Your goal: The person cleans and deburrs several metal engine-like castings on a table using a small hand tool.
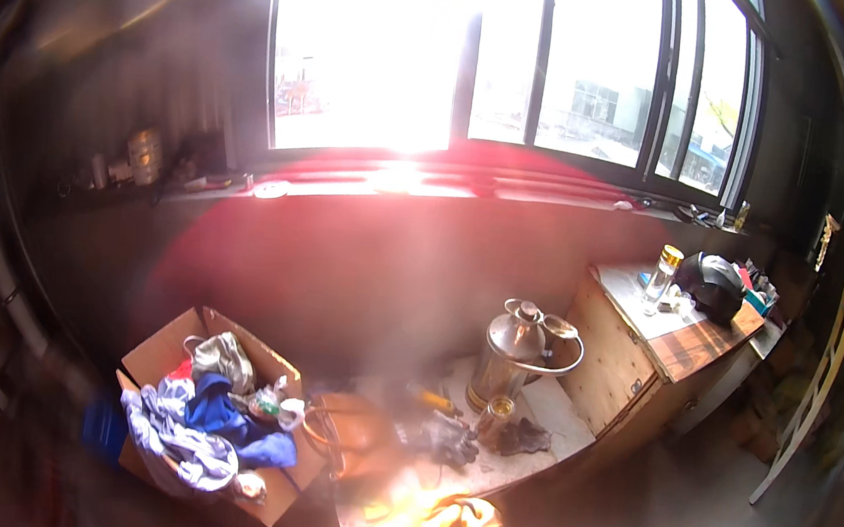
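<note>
My left hand (435, 519) and my right hand (482, 526) meet at the lower edge, in front of a low pale tabletop (569, 422). Strong glare washes over the left one. Both sets of fingers are bent and pressed together; whatever they hold, if anything, is too bright and small to make out. Just beyond them lies a pair of dark grey work gloves (447, 438). Left of the gloves is a brown handbag (358, 444). To their right are a glass jar (496, 416), a crumpled dark cloth (527, 438) and a tall metal jug (513, 347) with a looped handle.
At the left, a cardboard box (164, 346) is full of crumpled clothes (213, 416). A wooden cabinet (622, 331) on the right carries a clear bottle (659, 284) and a black helmet (713, 286). Behind runs a windowsill (349, 185) with small items; a yellow ladder (823, 389) leans at right.
</note>
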Motion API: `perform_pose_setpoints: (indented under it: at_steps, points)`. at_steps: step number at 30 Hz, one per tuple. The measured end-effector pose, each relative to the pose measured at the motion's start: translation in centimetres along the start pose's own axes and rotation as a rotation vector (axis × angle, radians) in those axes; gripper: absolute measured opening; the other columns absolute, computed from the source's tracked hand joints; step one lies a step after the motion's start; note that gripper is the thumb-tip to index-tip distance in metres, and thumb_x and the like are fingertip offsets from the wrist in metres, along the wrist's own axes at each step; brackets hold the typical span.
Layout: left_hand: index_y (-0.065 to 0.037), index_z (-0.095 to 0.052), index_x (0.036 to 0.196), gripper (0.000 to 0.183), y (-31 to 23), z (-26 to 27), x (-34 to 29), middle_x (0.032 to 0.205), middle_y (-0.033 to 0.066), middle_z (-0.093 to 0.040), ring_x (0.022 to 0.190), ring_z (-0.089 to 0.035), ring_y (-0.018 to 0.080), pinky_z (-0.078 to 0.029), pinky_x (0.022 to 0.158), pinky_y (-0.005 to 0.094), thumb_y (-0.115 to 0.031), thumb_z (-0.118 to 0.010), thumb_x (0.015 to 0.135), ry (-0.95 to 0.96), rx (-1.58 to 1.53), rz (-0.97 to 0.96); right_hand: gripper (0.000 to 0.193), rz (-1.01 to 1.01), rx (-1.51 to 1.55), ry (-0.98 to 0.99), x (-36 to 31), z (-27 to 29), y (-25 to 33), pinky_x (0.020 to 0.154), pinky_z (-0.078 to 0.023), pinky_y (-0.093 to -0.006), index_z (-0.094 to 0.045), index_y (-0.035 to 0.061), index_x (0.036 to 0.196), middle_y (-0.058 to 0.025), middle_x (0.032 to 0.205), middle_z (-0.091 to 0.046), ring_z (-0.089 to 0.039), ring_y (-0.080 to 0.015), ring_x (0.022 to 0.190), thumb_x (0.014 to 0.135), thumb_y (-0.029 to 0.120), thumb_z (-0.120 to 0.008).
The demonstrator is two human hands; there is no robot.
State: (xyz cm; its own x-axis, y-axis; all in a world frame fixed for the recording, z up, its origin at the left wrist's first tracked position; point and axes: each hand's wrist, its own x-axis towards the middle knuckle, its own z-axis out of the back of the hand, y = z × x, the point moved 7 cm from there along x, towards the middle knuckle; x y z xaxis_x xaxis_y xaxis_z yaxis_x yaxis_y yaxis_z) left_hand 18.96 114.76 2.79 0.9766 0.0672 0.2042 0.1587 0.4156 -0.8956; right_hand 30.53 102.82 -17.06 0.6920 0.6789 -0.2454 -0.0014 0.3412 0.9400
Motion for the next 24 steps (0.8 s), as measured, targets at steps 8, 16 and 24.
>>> perform_pose_setpoints:
  at_steps: [8,16,24]
  points:
    - [0.000,-0.063,0.125,0.030,5.8,11.7,-3.0,0.098,0.0073,-0.065,0.090,-0.059,0.0168,-0.050,0.078,0.0317,-0.013,-0.061,0.098,-0.241,-0.194,0.374,0.036,-0.311,-0.489,-0.081,-4.5,4.3,15.6,0.103,-0.048,-0.0421,-0.066,0.0061,0.126,-0.0193,0.118,-0.069,-0.064,-0.0312,0.117,0.101,0.027,-0.052]
    - [0.000,-0.060,0.127,0.028,9.0,13.5,-5.6,0.092,0.0045,-0.063,0.081,-0.058,0.0114,-0.050,0.071,0.0279,-0.010,-0.060,0.101,-0.396,-0.376,0.530,0.029,-0.252,-0.399,-0.124,-3.5,3.2,11.4,0.082,-0.055,-0.0335,-0.067,0.0049,0.124,-0.0088,0.098,-0.071,-0.066,-0.0196,0.091,0.100,0.020,-0.059]
    - [-0.009,-0.066,0.127,0.041,4.6,13.5,-9.1,0.112,0.0141,-0.074,0.108,-0.071,0.0255,-0.053,0.097,0.0356,-0.032,-0.066,0.092,-0.442,-0.130,0.571,0.020,-0.385,-0.277,0.023,-2.2,1.2,13.9,0.076,-0.054,-0.0300,-0.074,0.0038,0.107,-0.0060,0.086,-0.075,-0.068,-0.0127,0.081,0.094,0.015,-0.064]
